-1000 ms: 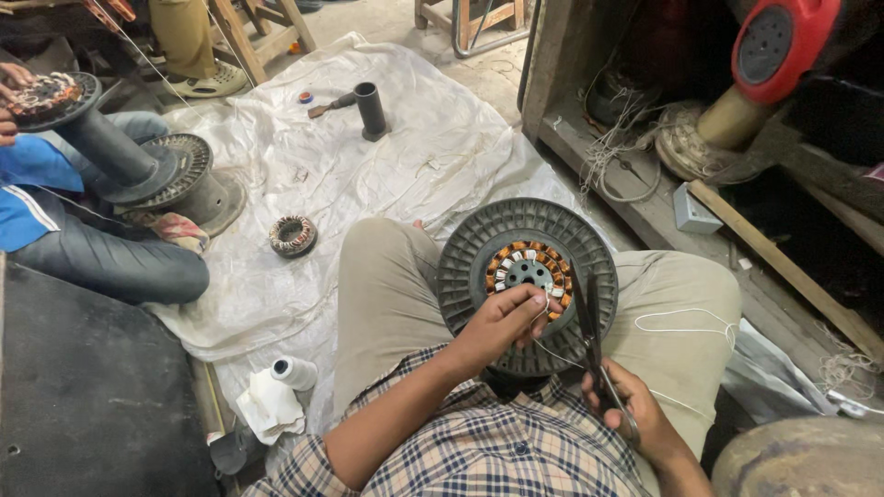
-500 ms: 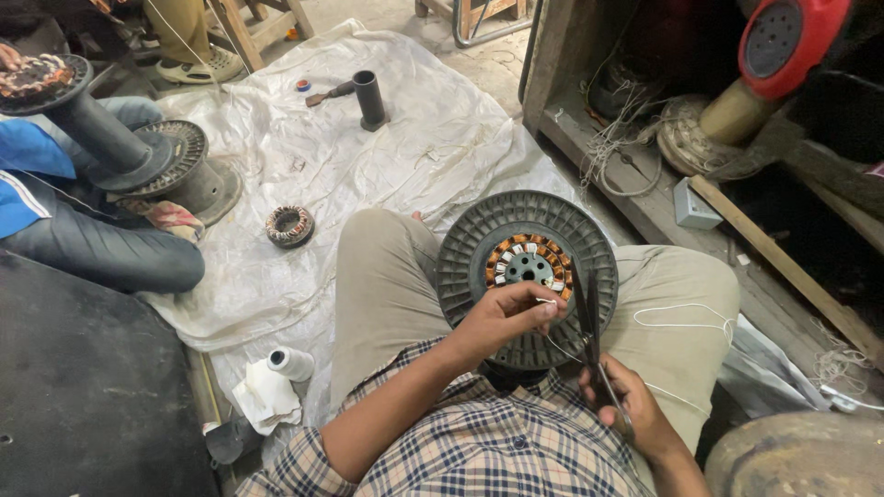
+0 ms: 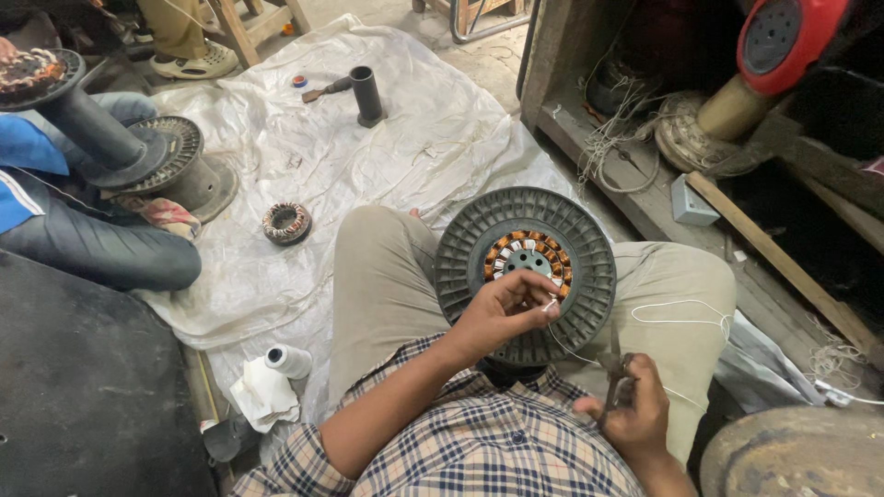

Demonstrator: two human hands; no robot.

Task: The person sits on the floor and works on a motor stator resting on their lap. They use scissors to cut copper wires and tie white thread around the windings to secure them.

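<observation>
Fan stator (image 3: 525,262) on lap, copper coils in place. Left hand (image 3: 502,308) fingers pinch white thread (image 3: 681,313) at 3 o'clock; right hand (image 3: 631,414) closed round pliers (image 3: 612,368). Lacing unfinished.

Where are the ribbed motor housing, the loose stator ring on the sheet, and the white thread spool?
ribbed motor housing (image 3: 589,241), head view, on its grey finned rim
loose stator ring (image 3: 286,223), head view, on its wound ring
white thread spool (image 3: 290,361), head view, on its side

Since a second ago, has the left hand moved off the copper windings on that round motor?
No. The left hand still rests on the copper windings, over the lower right of the ribbed motor disc, as before.
</observation>
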